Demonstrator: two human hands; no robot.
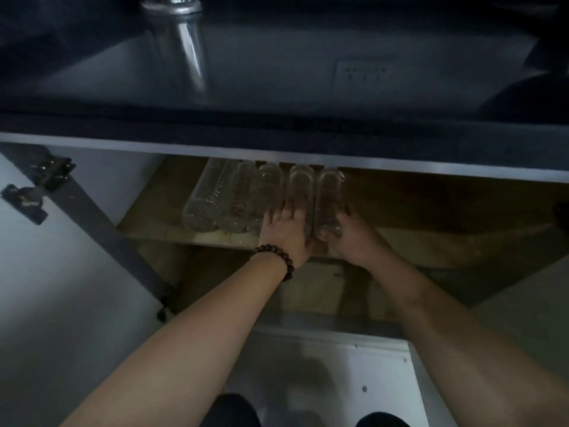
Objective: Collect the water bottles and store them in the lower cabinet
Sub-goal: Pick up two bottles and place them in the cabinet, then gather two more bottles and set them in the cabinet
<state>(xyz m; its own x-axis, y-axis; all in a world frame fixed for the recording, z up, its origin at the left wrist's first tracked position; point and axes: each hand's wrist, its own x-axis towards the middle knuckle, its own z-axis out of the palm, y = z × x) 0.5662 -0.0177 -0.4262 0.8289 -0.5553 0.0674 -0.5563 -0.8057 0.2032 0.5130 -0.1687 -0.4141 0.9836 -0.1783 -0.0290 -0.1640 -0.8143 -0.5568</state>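
Since 6 clear water bottles [264,195] already lie on the shelf [431,241] inside the lower cabinet [277,154], I'd call storage mostly done. Whether more bottles wait elsewhere can't be told; the view shows only the sink [277,72], the tap [184,32] above it and the cabinet opening.

Position: row sits left of centre on the shelf, bottles side by side and touching or nearly so. Shelf to the right of the row is bare wood.

Orientation: all 6 are on their sides, long axis running front to back. Bases face the opening, necks point toward the cabinet back and vanish under the top rail, so caps can't be checked. The 2 leftmost fan out slightly to the left at the base end; the rest are roughly parallel.

Hands:
- left hand [284,231], bead bracelet [277,257] on the wrist, fingers spread fairly flat across the base ends of bottles 4 and 5, pressing, not gripping.
- right hand [348,235] wraps the base end of the rightmost bottle [329,198], fingers curled around it.

Judgement: this is the last placement or a squaring-up of the row. Left to do: let go, pull both arms out, close the door [46,272], which stands open at left on its hinges [52,174].
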